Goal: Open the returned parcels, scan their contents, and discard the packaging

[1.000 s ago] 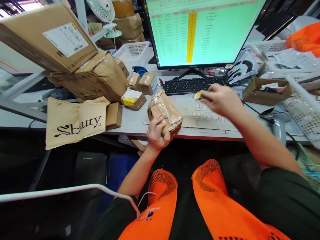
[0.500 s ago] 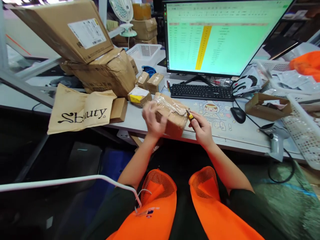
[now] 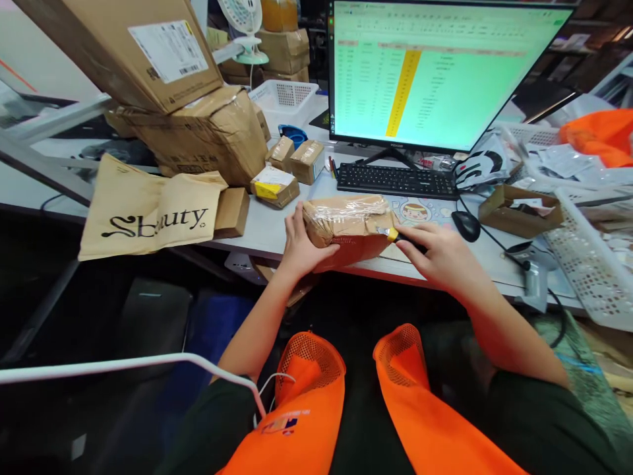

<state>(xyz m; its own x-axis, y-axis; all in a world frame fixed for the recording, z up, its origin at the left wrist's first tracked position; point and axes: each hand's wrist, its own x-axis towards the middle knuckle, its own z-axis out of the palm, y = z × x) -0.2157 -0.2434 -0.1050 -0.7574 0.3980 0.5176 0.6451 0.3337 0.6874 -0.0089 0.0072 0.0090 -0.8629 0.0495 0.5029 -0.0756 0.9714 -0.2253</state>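
Observation:
A taped cardboard box (image 3: 346, 221) rests at the front edge of the desk, clear tape shining along its top. My left hand (image 3: 301, 247) grips its left end, thumb across the near face and fingers behind. In my right hand (image 3: 438, 254) is a yellow and black box cutter (image 3: 394, 235), held with the fingers closed round its handle. The cutter's tip touches the right end of the box, at the tape. Small cartons (image 3: 275, 185) stand behind the box, left of the keyboard (image 3: 395, 180).
A monitor (image 3: 435, 72) stands at the back. Large cartons (image 3: 198, 132) and a paper mailer bag (image 3: 148, 211) occupy the left. To the right are a mouse (image 3: 465, 226), an open small box (image 3: 519, 211), a barcode scanner (image 3: 537, 277) and a white basket (image 3: 588, 257).
My left hand has settled onto the box's left end. The box has turned so its long side faces me. My right hand has swung right, with the cutter now pointing left into the box's end.

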